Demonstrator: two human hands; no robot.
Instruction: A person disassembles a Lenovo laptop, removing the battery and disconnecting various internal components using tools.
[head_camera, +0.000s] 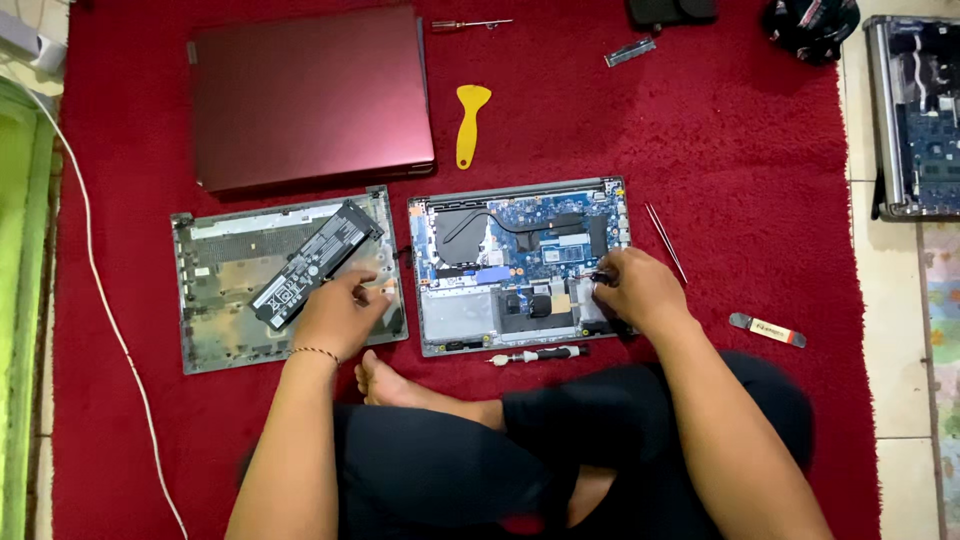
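The opened laptop base (520, 265) lies mid-carpet (red carpet (740, 160)). The right hand (635, 290) curls its grip around a small dark tool (598, 277) at the base's 4 o'clock corner. The left hand (340, 312), grip loosely open and empty, rests on the removed bottom cover (215, 320) beside the black battery (315, 262).

Open grey laptop chassis (455, 325), bottom cover off, lay flat on the red carpet; blue circuit board, black heat pipe and fan were exposed in its upper half. Detached grey plastic bottom cover (215, 335) lay inner side up just left of it. Flat black rectangular battery pack (315, 265) rested diagonally across that cover, label up, its lower end near the cover's middle.
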